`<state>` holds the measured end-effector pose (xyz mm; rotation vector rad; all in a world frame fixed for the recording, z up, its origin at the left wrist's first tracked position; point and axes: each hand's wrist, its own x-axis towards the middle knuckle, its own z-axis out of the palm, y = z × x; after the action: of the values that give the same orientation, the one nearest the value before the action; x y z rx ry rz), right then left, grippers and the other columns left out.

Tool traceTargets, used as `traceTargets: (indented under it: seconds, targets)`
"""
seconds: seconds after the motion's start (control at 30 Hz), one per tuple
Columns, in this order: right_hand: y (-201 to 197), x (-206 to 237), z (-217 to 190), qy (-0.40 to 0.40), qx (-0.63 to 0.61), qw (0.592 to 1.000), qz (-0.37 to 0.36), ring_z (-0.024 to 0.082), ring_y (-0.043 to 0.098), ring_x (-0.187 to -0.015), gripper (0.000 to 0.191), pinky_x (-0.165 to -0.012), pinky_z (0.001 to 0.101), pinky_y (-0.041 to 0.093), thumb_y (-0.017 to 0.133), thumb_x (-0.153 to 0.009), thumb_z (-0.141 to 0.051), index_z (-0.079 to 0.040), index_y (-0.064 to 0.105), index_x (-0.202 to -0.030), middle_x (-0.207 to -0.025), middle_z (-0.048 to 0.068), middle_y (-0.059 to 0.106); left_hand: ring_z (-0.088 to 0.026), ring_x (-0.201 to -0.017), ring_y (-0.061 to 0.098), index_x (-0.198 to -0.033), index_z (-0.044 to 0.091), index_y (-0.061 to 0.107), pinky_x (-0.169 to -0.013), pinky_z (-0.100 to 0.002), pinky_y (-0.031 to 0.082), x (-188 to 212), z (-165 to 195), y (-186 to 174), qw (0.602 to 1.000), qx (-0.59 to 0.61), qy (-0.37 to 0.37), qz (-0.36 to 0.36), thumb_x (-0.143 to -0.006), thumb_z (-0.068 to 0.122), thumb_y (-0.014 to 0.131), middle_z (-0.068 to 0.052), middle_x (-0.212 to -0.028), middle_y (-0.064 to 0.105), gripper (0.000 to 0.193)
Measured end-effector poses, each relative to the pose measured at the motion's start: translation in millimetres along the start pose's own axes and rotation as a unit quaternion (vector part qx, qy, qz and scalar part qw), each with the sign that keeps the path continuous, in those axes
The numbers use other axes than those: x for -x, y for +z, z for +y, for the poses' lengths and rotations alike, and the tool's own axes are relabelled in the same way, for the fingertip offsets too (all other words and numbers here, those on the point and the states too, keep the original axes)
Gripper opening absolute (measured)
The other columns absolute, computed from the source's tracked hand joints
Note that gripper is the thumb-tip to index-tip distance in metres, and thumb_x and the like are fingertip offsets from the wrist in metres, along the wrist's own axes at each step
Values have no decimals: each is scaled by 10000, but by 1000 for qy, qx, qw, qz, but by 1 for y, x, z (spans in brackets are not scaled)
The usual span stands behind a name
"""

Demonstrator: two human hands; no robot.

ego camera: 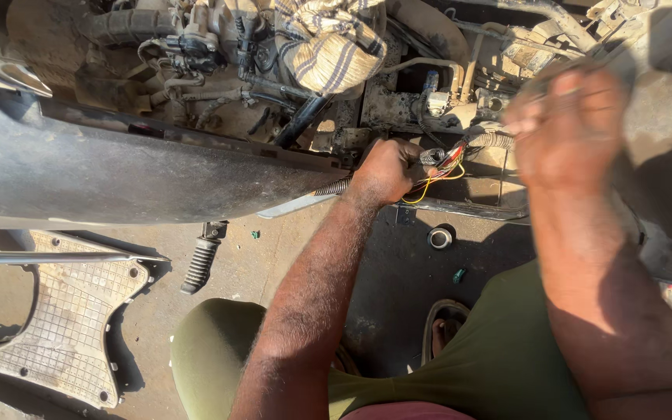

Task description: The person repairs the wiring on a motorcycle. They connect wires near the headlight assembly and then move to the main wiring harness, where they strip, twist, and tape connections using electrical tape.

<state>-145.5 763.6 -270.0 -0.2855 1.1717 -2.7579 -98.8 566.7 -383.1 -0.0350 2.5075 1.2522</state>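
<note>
Inside left hand (386,173) grip: wire bundle (443,165), loose ends protruding right.

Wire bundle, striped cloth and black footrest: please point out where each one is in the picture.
Wire bundle (445,165), head view: on the red and yellow wires beside the left hand (386,171).
Striped cloth (328,43), head view: on its middle fold.
Black footrest (200,264), head view: on its ribbed rubber.
</note>
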Motion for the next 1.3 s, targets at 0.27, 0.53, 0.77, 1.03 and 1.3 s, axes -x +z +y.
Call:
traceTargets:
  seconds: [0.27, 0.53, 0.77, 1.03, 1.3]
  targets:
    - [-53, 10, 1, -10, 149, 917, -369, 74, 586, -594, 413, -503, 243, 475, 682, -936, -425, -21, 607, -899, -733, 27, 648, -244, -1015, 754, -1230, -15, 698, -915, -388, 582, -6, -2, -2, 999, 34, 18, 21, -738, 420, 866, -174, -1112, 783, 678]
    - [-5, 57, 20, 220, 567, 691, -392, 141, 613, -625, 181, -567, 330, 521, 827, -795, -47, -16, 652, -762, -696, 77, 636, -226, -995, 741, -1207, -83, 696, -902, -379, 602, -15, -21, -4, 987, 151, 51, 10, -789, 360, 876, -190, -1097, 790, 635]
    - [10, 93, 56, 184, 684, 503, -495, 228, 740, -819, 130, -762, 434, 571, 792, -826, -241, -134, 755, -889, -813, 38, 761, -165, -1019, 717, -1275, 18, 653, -926, -336, 576, -33, -40, 8, 976, 216, 12, 28, -1003, 288, 633, -112, -1096, 769, 384]
    - [-43, 17, 29, 203, 691, 690, -72, 216, 756, -783, 277, -770, 422, 589, 734, -983, -324, -51, 746, -1026, -847, 104, 761, -190, -949, 739, -1119, 61, 743, -890, -373, 587, -33, -34, 7, 983, 134, -56, 114, -955, 209, 684, -102, -1017, 779, 229]
    - [-93, 0, 65, 323, 430, 831, 142, 221, 694, -982, 468, -832, 445, 611, 731, -957, -356, -34, 567, -1256, -1165, 102, 655, -200, -968, 738, -1147, 52, 742, -890, -365, 571, -27, -21, 2, 970, 112, -113, 185, -962, 209, 692, -126, -1048, 776, 248]
